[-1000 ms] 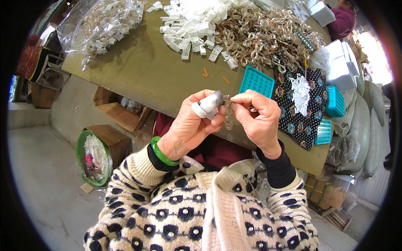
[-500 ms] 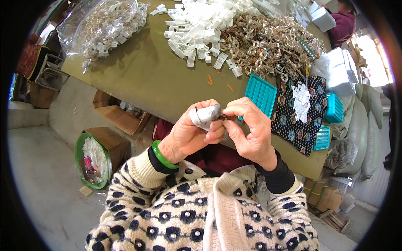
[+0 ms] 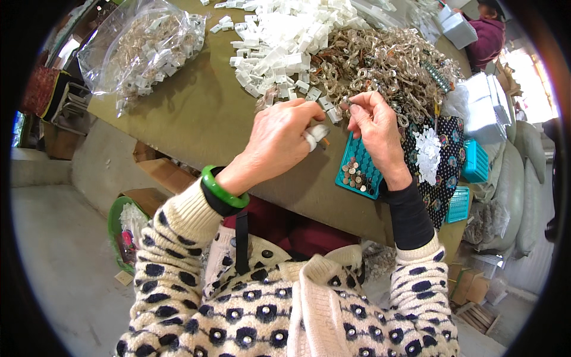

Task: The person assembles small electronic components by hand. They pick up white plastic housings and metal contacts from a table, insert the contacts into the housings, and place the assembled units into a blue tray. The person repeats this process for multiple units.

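Note:
My left hand (image 3: 279, 137) is curled over the table, just short of a heap of white plastic cases (image 3: 279, 59). White wrapping (image 3: 315, 135) covers a finger of it, and an orange sliver shows beside that. A blurred, pale brownish thing lies past its knuckles; what the fingers hold is hidden. My right hand (image 3: 377, 131) pinches thumb and forefinger together at the near edge of a pile of clear, brownish looped bundles (image 3: 386, 65). Something small is at its fingertips, too small to name. Beneath this hand sits a teal tray (image 3: 351, 156) with small round brown and dark pieces.
A clear plastic bag (image 3: 151, 53) of similar bundles and white cases lies at the far left. White flakes (image 3: 427, 154) rest on a dark patterned cloth (image 3: 455, 134) at right. Teal baskets (image 3: 474, 160) and stacked white boxes (image 3: 485, 101) stand beyond. Another person (image 3: 488, 38) is at the far right.
My hands have parted from working together over the table's near edge. The left has moved forward toward the white cases, the right forward to the looped bundles. The tray's round pieces now show.

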Tool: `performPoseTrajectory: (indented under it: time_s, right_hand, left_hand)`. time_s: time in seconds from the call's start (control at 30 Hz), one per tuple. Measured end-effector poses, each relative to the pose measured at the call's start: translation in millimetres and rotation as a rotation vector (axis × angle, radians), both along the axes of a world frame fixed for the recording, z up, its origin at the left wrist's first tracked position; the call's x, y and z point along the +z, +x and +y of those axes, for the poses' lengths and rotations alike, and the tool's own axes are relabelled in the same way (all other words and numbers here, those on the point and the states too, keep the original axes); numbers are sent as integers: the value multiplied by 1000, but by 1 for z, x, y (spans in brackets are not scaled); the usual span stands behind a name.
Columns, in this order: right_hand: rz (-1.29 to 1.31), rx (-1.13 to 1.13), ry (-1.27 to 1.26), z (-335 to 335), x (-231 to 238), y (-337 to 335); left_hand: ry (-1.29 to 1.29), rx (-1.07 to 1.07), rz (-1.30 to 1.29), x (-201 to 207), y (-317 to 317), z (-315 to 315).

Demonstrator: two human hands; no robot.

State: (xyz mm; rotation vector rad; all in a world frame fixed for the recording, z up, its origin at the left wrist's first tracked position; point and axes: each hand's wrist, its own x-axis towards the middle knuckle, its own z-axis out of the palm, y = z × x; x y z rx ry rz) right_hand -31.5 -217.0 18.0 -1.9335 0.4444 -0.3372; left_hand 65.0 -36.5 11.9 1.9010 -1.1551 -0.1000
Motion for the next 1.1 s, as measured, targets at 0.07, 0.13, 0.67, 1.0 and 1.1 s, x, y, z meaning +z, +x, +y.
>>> performPoseTrajectory:
  time_s: [0.07, 0.13, 0.67, 1.0, 1.1]
  right_hand:
    - [35, -36, -88, -9, -2, 4]
    - [43, -42, -76, -13, -4, 5]
    - [-25, -52, -54, -14, -9, 2]
    - [-64, -51, 76, -3, 3, -18]
    - [-73, -37, 157, 5, 9, -29]
  left_hand:
    - [44, 3, -159, -6, 2, -18]
    - [125, 5, -250, -12, 4, -35]
    - [264, 124, -234, -29, -2, -41]
    - [216, 140, -260, -24, 1, -43]
    - [82, 129, 33, -12, -1, -23]
